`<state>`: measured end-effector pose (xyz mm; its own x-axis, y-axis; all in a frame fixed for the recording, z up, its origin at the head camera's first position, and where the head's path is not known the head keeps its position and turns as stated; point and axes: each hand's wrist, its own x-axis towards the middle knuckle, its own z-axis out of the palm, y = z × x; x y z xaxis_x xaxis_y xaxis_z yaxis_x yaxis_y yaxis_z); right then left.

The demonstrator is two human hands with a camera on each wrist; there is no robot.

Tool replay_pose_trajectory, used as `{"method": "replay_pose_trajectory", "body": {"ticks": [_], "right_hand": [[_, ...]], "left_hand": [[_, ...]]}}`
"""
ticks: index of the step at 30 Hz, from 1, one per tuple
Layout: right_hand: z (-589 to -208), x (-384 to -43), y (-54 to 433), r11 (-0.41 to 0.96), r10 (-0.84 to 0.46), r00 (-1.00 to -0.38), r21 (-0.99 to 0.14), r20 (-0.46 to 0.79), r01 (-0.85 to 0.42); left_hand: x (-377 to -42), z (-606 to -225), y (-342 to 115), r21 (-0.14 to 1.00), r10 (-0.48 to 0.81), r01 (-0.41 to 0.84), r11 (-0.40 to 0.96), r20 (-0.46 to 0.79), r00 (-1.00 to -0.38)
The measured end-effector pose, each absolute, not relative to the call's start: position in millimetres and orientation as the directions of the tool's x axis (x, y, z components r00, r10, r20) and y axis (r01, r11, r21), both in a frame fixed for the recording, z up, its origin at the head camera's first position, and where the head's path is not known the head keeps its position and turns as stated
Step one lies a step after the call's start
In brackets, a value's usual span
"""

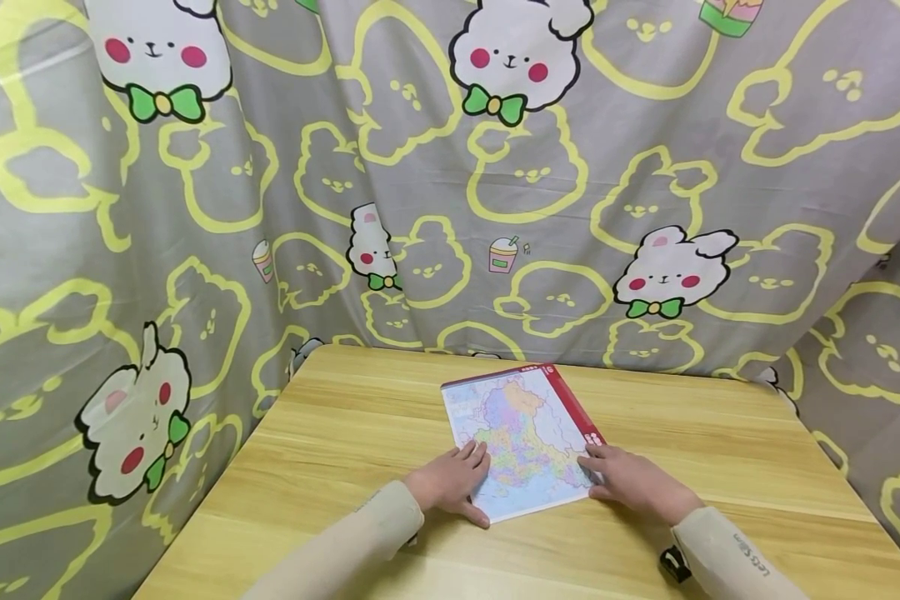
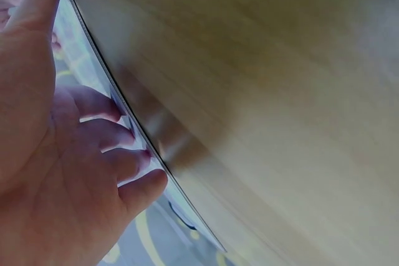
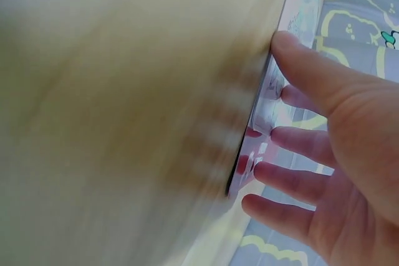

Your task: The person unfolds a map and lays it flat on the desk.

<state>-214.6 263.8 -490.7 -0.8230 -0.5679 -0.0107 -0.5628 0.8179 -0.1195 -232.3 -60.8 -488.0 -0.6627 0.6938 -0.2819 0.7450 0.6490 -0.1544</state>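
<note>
A thin, flat map with pastel-coloured regions and a red border lies turned at an angle on the wooden table. My left hand rests along its left edge, thumb near the lower left corner. On the opposite side, my right hand touches the right edge near the lower corner. The left wrist view shows the left fingers gently bent, tips against the map's edge. In the right wrist view the right fingers are spread and nearly straight, meeting the map's glossy side.
A wood-grain table spreads beneath the map and both forearms. Grey curtains with yellow outlines and white rabbits hang behind and along both sides. A small black object shows beside the right sleeve.
</note>
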Motion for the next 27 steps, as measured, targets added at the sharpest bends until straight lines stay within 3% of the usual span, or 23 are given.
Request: {"method": "replay_pose_trajectory", "body": {"ticks": [27], "right_hand": [[-494.6,-235.0,291.7,0.818,-0.562,-0.827,-0.131,0.024,-0.560]], "left_hand": [[-219.3,-489.0,-45.0,-0.190,0.759,0.801,0.568,-0.256,-0.599]]}}
